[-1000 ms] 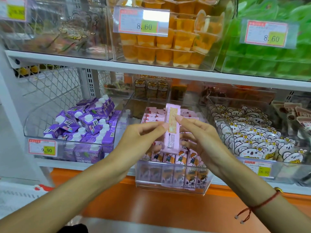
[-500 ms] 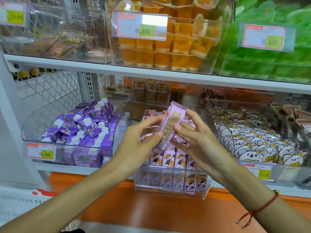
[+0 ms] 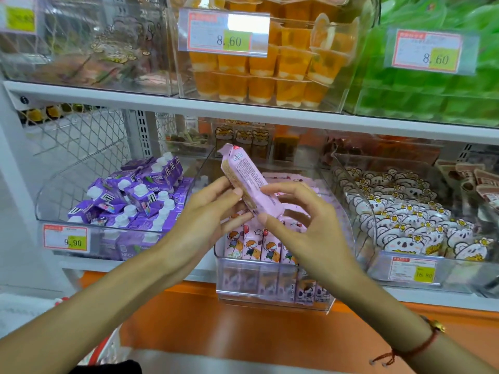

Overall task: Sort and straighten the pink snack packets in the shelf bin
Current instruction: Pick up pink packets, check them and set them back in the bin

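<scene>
Currently a single pink snack packet [image 3: 247, 182] is being held up above the clear shelf bin [image 3: 272, 282], well off the row of upright pink packets [image 3: 259, 245] standing at the bin's front. It is being pinched between the two hands: the left hand [image 3: 205, 220] has its thumb and fingertips closed on the packet's lower left edge, and the right hand [image 3: 299, 228] is pressing thumb and forefinger against the lower right end, the remaining fingers spread loosely and gripping nothing else. The packet is being tilted, its top leaning up and to the left, with the printed back face turned toward the camera.

A slip is being risked here — the hold is confined to the lower end of a glossy wrapper, so the long upper part could swing and drop among the loose packets [image 3: 283, 178] lying flat further back. It is also judged that lowering it at this slant could knock the standing row askew, or set it in with the wrong face outward. The purple drink cartons [image 3: 135, 195] in the neighbouring bin are lying just beside, so a stray drop could land there.

Compared with half a second ago, the packet is being shown rotated — its crimped top now leaning left where it leaned right — and more of the back print is being exposed. A second ago it was being held upright.
</scene>
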{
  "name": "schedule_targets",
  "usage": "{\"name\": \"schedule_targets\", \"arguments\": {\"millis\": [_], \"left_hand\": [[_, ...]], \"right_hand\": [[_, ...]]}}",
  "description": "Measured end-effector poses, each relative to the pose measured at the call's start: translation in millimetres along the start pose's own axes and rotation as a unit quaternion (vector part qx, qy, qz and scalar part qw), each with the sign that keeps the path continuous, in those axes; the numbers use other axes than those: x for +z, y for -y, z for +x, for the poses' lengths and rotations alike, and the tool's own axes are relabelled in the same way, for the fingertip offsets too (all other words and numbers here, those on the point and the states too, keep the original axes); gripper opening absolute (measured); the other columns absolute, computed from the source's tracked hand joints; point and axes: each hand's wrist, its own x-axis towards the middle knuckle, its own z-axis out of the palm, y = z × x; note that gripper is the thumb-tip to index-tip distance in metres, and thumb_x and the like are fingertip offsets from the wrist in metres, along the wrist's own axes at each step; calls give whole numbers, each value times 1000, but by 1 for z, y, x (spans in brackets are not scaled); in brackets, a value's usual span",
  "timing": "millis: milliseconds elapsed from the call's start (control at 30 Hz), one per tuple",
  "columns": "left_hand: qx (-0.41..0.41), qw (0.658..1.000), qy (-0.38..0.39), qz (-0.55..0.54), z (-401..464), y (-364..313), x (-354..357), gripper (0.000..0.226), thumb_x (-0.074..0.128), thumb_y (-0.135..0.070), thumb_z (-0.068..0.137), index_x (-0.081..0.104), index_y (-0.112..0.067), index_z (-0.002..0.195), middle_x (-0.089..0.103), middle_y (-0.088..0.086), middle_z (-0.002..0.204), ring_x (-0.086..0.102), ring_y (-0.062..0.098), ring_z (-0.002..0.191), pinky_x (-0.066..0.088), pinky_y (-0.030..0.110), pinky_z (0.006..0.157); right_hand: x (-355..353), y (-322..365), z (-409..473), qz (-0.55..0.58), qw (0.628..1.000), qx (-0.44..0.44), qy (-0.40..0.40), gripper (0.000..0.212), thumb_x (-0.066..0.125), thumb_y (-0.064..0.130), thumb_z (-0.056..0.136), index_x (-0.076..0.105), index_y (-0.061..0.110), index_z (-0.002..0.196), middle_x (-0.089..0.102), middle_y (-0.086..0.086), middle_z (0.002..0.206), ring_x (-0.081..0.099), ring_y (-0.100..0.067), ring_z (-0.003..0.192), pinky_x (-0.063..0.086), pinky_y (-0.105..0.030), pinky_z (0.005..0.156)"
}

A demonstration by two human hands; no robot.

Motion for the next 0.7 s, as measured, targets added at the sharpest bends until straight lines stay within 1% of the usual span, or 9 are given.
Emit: {"name": "schedule_targets", "arguments": {"millis": [67,167,267,333,400,500,567,633,700], "left_hand": [[0,1000,11,-18,0,-2,1,32,42,-5,99,57,-14,126,69,2,119,68,16,105,55,28,88],[1,999,15,-34,0,-3,0,33,44,-6,98,56,-13,127,68,3,121,66,16,109,55,30,89],[3,999,11,-33,-2,-2,1,33,54,-15,92,56,-10,125,70,3,117,66,15,109,57,30,85],[2,1000,3,-19,-3,-1,2,41,62,-23,84,56,-9,122,72,3,112,68,12,105,58,29,80],[24,999,-22,1,-1,-2,1,55,70,-27,74,54,-14,125,69,2,116,69,12,102,58,28,78],[82,994,-58,36,2,-6,-7,78,75,-27,66,40,-32,136,58,-14,129,64,6,110,55,28,87],[115,990,-39,76,2,-8,-10,70,72,-24,71,42,-36,133,56,-22,128,62,2,112,52,24,93],[129,986,-24,105,1,-9,-11,55,68,-23,75,53,-27,128,64,-14,122,65,7,107,52,24,93],[126,985,-35,109,0,-9,-13,52,69,-28,74,58,-19,124,67,-3,119,68,14,102,56,29,88]], "right_hand": [[0,0,0,-24,1000,-17,-12,33,71,5,82,65,29,104,61,10,112,58,-6,105,49,-21,89],[-2,0,1,-27,999,-19,-9,32,72,7,83,65,28,107,61,13,112,58,-5,106,48,-20,90],[-1,1,-1,-49,999,-23,-1,40,76,15,80,60,27,114,58,9,118,56,-7,110,46,-18,89],[0,3,1,-39,999,-12,-26,39,77,14,79,60,26,113,58,7,115,58,-9,106,49,-20,86],[-3,5,4,37,998,34,-42,35,76,13,79,65,22,111,64,4,110,63,-10,100,52,-21,82],[-10,5,10,180,973,144,0,40,71,26,74,68,13,112,72,-1,107,68,-17,98,53,-26,87],[-13,5,11,251,948,194,22,43,67,30,73,68,10,111,74,-7,100,70,-19,87,55,-23,79],[-14,5,11,299,927,223,40,43,65,31,75,66,10,113,75,-7,94,71,-17,77,55,-18,69],[-16,3,10,308,921,234,50,40,64,32,78,66,11,113,74,-6,95,71,-17,77,55,-18,67]]}}
